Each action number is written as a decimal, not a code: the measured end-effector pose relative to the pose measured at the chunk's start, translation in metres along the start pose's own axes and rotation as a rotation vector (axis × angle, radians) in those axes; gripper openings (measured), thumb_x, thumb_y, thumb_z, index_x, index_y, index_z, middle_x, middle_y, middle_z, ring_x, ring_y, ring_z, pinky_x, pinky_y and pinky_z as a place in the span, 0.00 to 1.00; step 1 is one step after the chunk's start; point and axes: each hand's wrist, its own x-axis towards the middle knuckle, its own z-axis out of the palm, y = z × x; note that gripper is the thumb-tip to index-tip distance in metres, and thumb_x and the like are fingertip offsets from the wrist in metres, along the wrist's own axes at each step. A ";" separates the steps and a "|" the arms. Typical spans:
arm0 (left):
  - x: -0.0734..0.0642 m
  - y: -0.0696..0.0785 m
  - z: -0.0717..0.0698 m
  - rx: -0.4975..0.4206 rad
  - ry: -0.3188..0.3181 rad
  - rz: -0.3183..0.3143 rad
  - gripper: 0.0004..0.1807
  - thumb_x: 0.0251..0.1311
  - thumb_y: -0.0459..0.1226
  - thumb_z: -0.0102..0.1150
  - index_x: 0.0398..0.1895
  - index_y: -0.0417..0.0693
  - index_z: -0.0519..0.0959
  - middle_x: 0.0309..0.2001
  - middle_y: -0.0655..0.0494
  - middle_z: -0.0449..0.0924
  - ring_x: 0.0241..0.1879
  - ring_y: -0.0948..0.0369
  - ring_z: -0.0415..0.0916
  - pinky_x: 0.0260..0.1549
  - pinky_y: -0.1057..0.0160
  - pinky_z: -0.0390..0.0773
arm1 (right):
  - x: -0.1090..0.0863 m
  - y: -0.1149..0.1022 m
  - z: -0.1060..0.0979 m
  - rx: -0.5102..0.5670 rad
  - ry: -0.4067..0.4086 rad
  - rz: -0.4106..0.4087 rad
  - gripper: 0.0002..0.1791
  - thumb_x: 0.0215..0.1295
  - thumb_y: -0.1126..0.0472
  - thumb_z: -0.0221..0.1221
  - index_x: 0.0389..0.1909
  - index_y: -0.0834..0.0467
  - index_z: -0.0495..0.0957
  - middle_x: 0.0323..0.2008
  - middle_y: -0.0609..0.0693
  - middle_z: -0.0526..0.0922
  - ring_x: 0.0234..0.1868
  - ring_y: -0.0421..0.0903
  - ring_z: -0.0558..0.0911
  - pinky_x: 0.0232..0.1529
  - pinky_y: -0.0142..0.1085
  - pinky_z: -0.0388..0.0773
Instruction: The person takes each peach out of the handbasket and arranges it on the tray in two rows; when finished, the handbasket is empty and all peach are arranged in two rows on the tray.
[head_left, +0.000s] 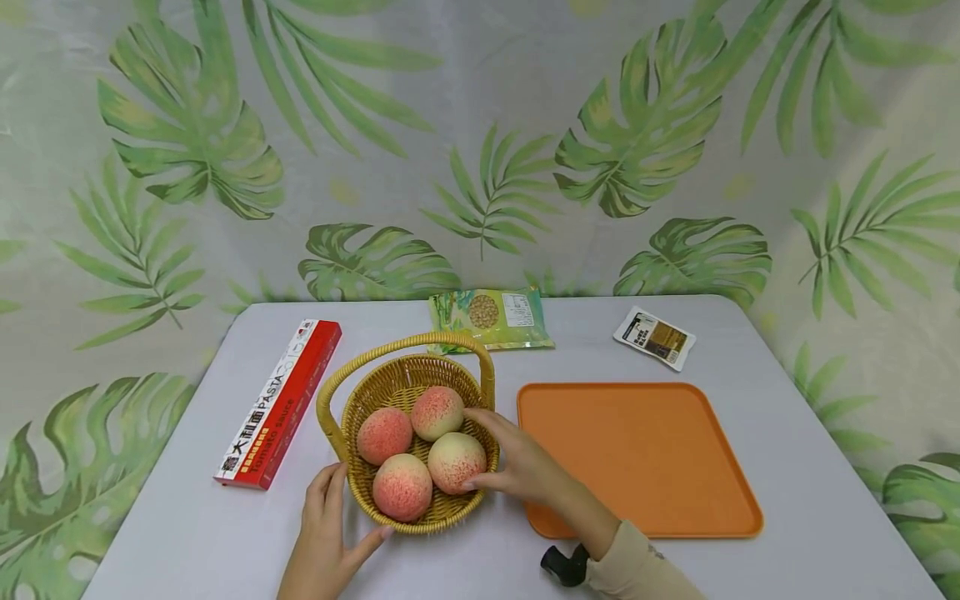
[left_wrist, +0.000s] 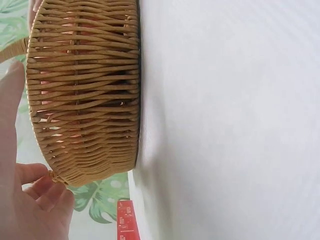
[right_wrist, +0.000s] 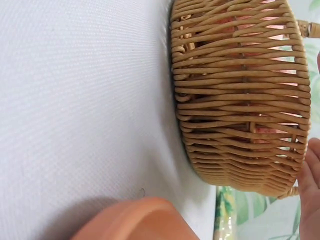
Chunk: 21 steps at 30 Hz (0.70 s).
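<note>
Wicker basket (head_left: 393, 377) leaves the orange tray (head_left: 637, 458) slim clearance.

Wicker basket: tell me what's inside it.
The wicker basket holds four round pink-and-cream peaches. Some woven bottom shows between them; whatever lies directly beneath the fruit is covered and cannot be seen.

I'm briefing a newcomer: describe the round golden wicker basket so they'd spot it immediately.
On the white-covered table, left of the flat orange rectangular tray, sits the basket. It alone has an arched handle and holds four round, pink-speckled peaches.
</note>
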 end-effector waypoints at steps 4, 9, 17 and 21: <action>-0.001 -0.002 0.004 -0.010 0.005 -0.002 0.52 0.35 0.47 0.73 0.62 0.34 0.56 0.57 0.41 0.54 0.56 0.51 0.55 0.56 0.71 0.55 | 0.000 0.003 0.003 0.011 -0.010 0.013 0.47 0.45 0.49 0.68 0.64 0.63 0.57 0.60 0.55 0.65 0.61 0.47 0.63 0.61 0.42 0.63; -0.003 -0.005 0.008 -0.033 0.015 0.000 0.52 0.35 0.45 0.74 0.61 0.32 0.56 0.57 0.40 0.53 0.56 0.50 0.55 0.56 0.80 0.46 | 0.000 0.004 0.004 0.016 -0.026 0.046 0.47 0.45 0.47 0.67 0.64 0.61 0.58 0.60 0.52 0.64 0.61 0.46 0.62 0.61 0.40 0.62; -0.003 -0.003 0.012 -0.084 0.059 -0.005 0.51 0.34 0.44 0.74 0.60 0.30 0.57 0.55 0.39 0.54 0.54 0.49 0.56 0.55 0.84 0.43 | 0.003 0.003 0.005 -0.015 -0.084 0.095 0.46 0.45 0.44 0.66 0.64 0.59 0.59 0.60 0.51 0.64 0.61 0.44 0.62 0.62 0.39 0.62; -0.003 -0.002 0.014 -0.100 0.075 -0.032 0.51 0.34 0.44 0.75 0.60 0.30 0.57 0.54 0.39 0.55 0.54 0.50 0.57 0.55 0.83 0.47 | 0.006 0.002 0.003 -0.022 -0.136 0.118 0.46 0.45 0.44 0.66 0.64 0.58 0.59 0.61 0.51 0.64 0.61 0.45 0.62 0.61 0.39 0.62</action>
